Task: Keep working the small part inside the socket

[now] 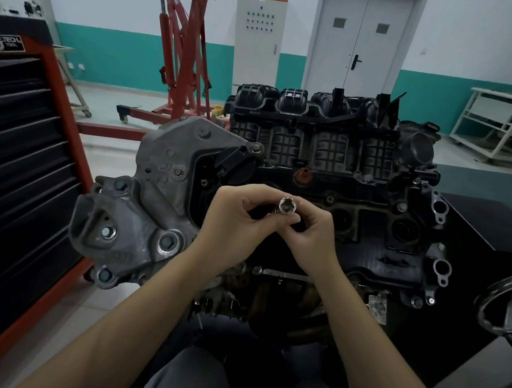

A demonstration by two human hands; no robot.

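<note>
Evidently small, rigid and slick, the steel socket [287, 205] is pinched by both hands: left hand [237, 220], right hand [310, 232], above the engine [371, 204]; grip its sides.

Dim, even overhead room light, soft shadows. Black ribbed engine block [329, 157] underexposed, detail lost. Small glare on shiny chrome socket [287, 205]. Wide-angle bend at edges: red-framed black tool cabinet [19, 157] leans, corners soft.

Socket's [287, 205] lower end behind curled fingers [293, 219]; handwheel [505, 305] cropped at right edge.
</note>
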